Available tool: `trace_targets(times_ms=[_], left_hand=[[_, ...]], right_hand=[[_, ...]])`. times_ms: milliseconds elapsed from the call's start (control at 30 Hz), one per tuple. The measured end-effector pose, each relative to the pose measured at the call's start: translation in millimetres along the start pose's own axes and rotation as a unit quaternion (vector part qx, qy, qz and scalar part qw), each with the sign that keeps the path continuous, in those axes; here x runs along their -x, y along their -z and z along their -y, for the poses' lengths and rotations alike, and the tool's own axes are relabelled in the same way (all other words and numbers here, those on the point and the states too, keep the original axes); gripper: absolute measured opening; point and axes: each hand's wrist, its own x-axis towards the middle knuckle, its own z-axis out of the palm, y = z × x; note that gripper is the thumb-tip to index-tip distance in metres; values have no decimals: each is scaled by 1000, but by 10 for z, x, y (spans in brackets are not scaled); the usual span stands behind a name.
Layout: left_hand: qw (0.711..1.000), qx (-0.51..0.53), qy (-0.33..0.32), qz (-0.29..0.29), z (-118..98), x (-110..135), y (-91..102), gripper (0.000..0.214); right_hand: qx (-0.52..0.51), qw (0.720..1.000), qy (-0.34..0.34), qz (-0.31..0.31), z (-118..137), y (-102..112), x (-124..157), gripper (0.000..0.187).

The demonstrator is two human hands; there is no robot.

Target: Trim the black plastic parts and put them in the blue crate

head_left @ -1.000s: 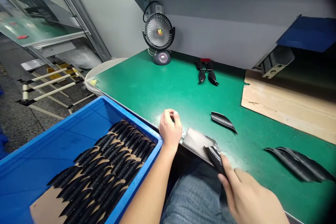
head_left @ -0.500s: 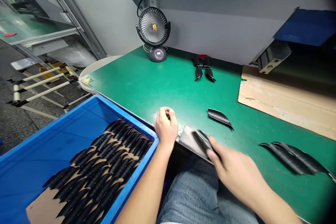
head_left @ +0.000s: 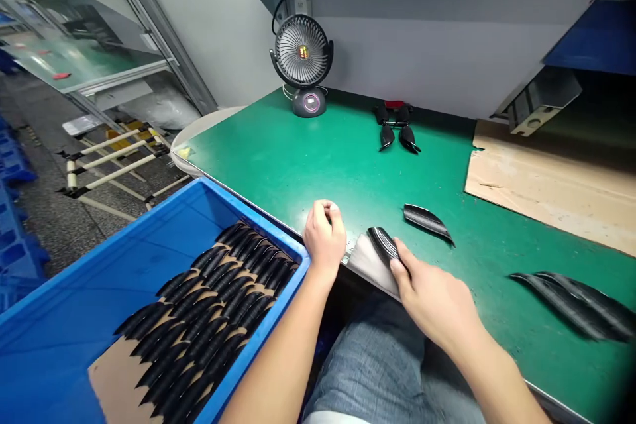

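My right hand (head_left: 437, 298) grips a glossy black curved plastic part (head_left: 382, 244) between thumb and fingers. Its underside is over a pale grey pad (head_left: 368, 262) at the table's front edge; whether they touch, I cannot tell. My left hand (head_left: 325, 233) rests by the same edge, left of the pad, fingers curled into a loose fist with nothing showing in it. A similar black part (head_left: 428, 222) lies just beyond my right hand. More such parts (head_left: 571, 301) lie overlapping farther right.
Left of my arm stands a blue bin (head_left: 199, 212), with rows of black parts (head_left: 199, 318) on brown cardboard. A fan (head_left: 304, 53) stands at the back of the green table (head_left: 248, 146). Joined black pieces (head_left: 395, 124) lie near the wall; a cardboard sheet (head_left: 546, 192) covers the right rear.
The view has turned slightly left. My right hand has moved the black part a little left and away from me over the pad. My left hand stays curled at the edge.
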Motion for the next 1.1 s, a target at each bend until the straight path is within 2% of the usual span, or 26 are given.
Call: trace_targets(times_ms=[133, 300, 400, 533, 633, 700, 800, 900, 1000, 1100], left_hand=[[1000, 0, 2, 4, -6, 2, 1, 11], [1000, -2, 8, 5, -10, 0, 2, 12], [1000, -7, 4, 6, -22, -2, 17, 12], [1000, -26, -7, 7, -27, -7, 29, 12], [999, -45, -16, 20, -22, -19, 51, 14], [997, -59, -33, 41, -62, -25, 79, 17], [983, -67, -118, 122, -273, -25, 109, 19], [937, -57, -248, 240, -648, -17, 44, 20], [888, -58, -330, 316, -1006, -21, -163, 29], [861, -80, -352, 358, -1207, -24, -409, 29]], right_hand=[[12, 1000, -6, 10, -17, 56, -31, 47], [27, 999, 38, 5, -31, 104, -67, 46], [26, 999, 21, 17, -17, 82, -88, 46], [44, 997, 63, -3, 28, 53, -128, 48], [22, 995, 92, -13, -179, 22, 35, 50], [-5, 993, 101, -57, -416, 20, 190, 50], [-19, 991, 49, -123, -712, 85, 283, 48], [-3, 993, 13, -121, -865, 171, 203, 44], [13, 983, 32, -180, -979, 195, 135, 42], [41, 971, 50, -230, -1089, 162, 110, 34]])
